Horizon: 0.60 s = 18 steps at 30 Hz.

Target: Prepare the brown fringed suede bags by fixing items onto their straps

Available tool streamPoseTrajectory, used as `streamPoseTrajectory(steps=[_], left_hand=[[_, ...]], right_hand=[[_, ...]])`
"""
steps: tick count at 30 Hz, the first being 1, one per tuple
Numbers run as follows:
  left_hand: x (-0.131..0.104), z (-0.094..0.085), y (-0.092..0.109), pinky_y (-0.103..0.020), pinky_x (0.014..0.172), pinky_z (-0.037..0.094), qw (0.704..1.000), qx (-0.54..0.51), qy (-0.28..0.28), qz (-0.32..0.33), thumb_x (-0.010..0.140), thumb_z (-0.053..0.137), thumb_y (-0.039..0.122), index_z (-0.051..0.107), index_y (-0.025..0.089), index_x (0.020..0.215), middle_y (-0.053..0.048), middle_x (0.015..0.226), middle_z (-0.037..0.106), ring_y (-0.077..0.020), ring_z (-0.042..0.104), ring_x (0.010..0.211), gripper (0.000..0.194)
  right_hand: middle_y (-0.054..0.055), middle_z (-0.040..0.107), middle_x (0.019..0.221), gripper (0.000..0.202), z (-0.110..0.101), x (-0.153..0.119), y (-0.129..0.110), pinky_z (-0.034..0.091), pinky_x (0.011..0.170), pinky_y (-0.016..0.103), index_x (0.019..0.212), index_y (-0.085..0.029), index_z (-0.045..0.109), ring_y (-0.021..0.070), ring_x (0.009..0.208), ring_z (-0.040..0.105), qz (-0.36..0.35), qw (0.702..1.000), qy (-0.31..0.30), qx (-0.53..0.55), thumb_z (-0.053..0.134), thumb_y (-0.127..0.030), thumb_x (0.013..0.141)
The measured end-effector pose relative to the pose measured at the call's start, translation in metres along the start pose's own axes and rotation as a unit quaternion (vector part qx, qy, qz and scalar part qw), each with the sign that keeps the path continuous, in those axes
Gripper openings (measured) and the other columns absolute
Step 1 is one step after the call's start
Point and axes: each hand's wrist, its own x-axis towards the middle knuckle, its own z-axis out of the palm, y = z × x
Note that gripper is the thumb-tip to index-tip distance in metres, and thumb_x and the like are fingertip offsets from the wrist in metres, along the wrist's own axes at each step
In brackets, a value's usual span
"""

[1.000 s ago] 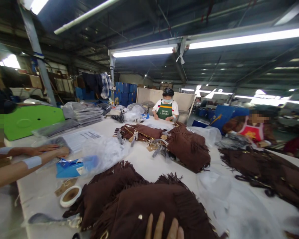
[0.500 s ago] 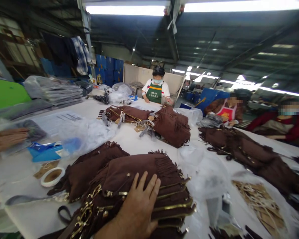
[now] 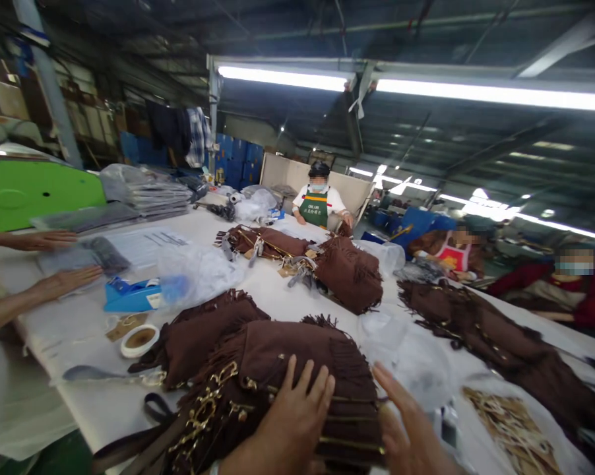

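Note:
My left hand lies with spread fingers on top of a stack of dark brown fringed bags. My right hand is at the right side of the stack, fingers stretched out, slightly blurred; whether it touches the bags I cannot tell. Gold zippers run along the stack's right side. Gold chains and clasps hang at its left, beside dark straps. Another brown fringed bag lies just behind to the left.
At the left, a co-worker's hands press on a plastic-wrapped item. Near them are a blue tape dispenser and a white tape roll. More brown bags lie ahead. Brown tags sit in plastic at right. Several people sit around.
My right hand has come into view at the right of the stack. My left hand stays on the bags. The co-worker's second hand now shows at left. The view has tilted up.

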Motion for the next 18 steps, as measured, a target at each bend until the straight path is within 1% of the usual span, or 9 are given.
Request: streamPoseTrajectory(steps=[1, 2, 3, 4, 6, 8, 10, 15, 18], left_hand=[[-0.009, -0.001, -0.006, -0.062, 0.111, 0.015, 0.999, 0.033, 0.016, -0.007, 0.086, 0.047, 0.049, 0.02, 0.011, 0.146, -0.014, 0.152, 0.03, -0.0384, 0.023, 0.138, 0.076], [-0.02, -0.003, -0.014, -0.059, 0.111, 0.015, 0.997, 0.069, 0.038, -0.027, 0.09, 0.045, 0.038, 0.023, 0.013, 0.145, -0.012, 0.151, 0.033, -0.0363, 0.025, 0.138, 0.065], [-0.03, -0.005, -0.022, -0.057, 0.112, 0.015, 0.994, 0.095, 0.051, -0.036, 0.09, 0.046, 0.03, 0.024, 0.016, 0.145, -0.01, 0.15, 0.035, -0.0343, 0.027, 0.137, 0.061], [-0.038, -0.008, -0.031, -0.057, 0.112, 0.013, 0.992, 0.103, 0.057, -0.04, 0.088, 0.051, 0.029, 0.024, 0.02, 0.146, -0.008, 0.149, 0.037, -0.0337, 0.029, 0.137, 0.064], [-0.047, -0.016, -0.046, -0.066, 0.11, 0.014, 0.995, 0.067, 0.025, -0.074, 0.077, 0.066, 0.043, 0.021, 0.026, 0.146, -0.009, 0.151, 0.033, -0.0386, 0.026, 0.137, 0.085], [-0.045, -0.025, -0.057, -0.069, 0.108, 0.017, 0.993, 0.007, -0.024, -0.115, 0.06, 0.078, 0.055, 0.02, 0.028, 0.146, -0.011, 0.153, 0.027, -0.0413, 0.02, 0.139, 0.107], [-0.037, -0.031, -0.061, -0.066, 0.11, 0.02, 0.989, -0.032, -0.054, -0.132, 0.054, 0.081, 0.056, 0.022, 0.028, 0.146, -0.012, 0.154, 0.024, -0.0393, 0.017, 0.14, 0.113], [-0.032, -0.026, -0.056, -0.062, 0.113, 0.014, 0.99, -0.042, -0.05, -0.128, 0.06, 0.08, 0.054, 0.015, 0.028, 0.147, -0.008, 0.156, 0.018, -0.0344, 0.011, 0.142, 0.112], [-0.031, -0.021, -0.057, -0.06, 0.113, 0.015, 0.989, -0.039, -0.04, -0.133, 0.062, 0.077, 0.056, 0.016, 0.026, 0.147, -0.01, 0.156, 0.018, -0.0334, 0.013, 0.142, 0.109]], right_hand=[[0.007, 0.05, 0.139, 0.049, 0.017, 0.007, 0.002, 0.048, 0.097, 0.045, 0.141, -0.027, 0.041, 0.0275, 0.126, 0.048, -0.029, 0.999, 0.005, -0.022, 0.038, -0.041, 0.094], [0.009, 0.049, 0.14, 0.051, 0.036, 0.013, 0.004, 0.048, 0.096, 0.048, 0.141, -0.025, 0.042, 0.0302, 0.125, 0.048, -0.062, 0.996, 0.012, -0.057, 0.04, -0.042, 0.093], [0.008, 0.047, 0.142, 0.051, 0.054, 0.018, 0.006, 0.048, 0.094, 0.049, 0.14, -0.026, 0.043, 0.0317, 0.126, 0.048, -0.082, 0.993, 0.0, -0.091, 0.042, -0.042, 0.092], [0.008, 0.045, 0.144, 0.051, 0.07, 0.021, 0.006, 0.048, 0.094, 0.049, 0.14, -0.026, 0.043, 0.0323, 0.127, 0.046, -0.095, 0.989, -0.015, -0.116, 0.043, -0.042, 0.092], [0.006, 0.041, 0.147, 0.052, 0.09, 0.026, 0.005, 0.045, 0.097, 0.049, 0.141, -0.027, 0.041, 0.0321, 0.13, 0.042, -0.088, 0.984, -0.053, -0.145, 0.043, -0.043, 0.092], [0.006, 0.04, 0.147, 0.051, 0.095, 0.032, 0.002, 0.041, 0.101, 0.049, 0.142, -0.026, 0.041, 0.0309, 0.132, 0.039, -0.062, 0.983, -0.086, -0.15, 0.04, -0.044, 0.094], [0.006, 0.042, 0.146, 0.049, 0.092, 0.037, 0.0, 0.038, 0.102, 0.048, 0.14, -0.025, 0.044, 0.0305, 0.132, 0.039, -0.043, 0.982, -0.109, -0.148, 0.037, -0.042, 0.095], [0.007, 0.036, 0.149, 0.051, 0.089, 0.038, 0.0, 0.03, 0.107, 0.049, 0.142, -0.022, 0.041, 0.0308, 0.136, 0.032, -0.034, 0.985, -0.103, -0.134, 0.035, -0.04, 0.095], [0.008, 0.039, 0.148, 0.049, 0.094, 0.041, 0.002, 0.028, 0.107, 0.048, 0.141, -0.021, 0.042, 0.0299, 0.135, 0.033, -0.032, 0.986, -0.103, -0.127, 0.033, -0.039, 0.097]])
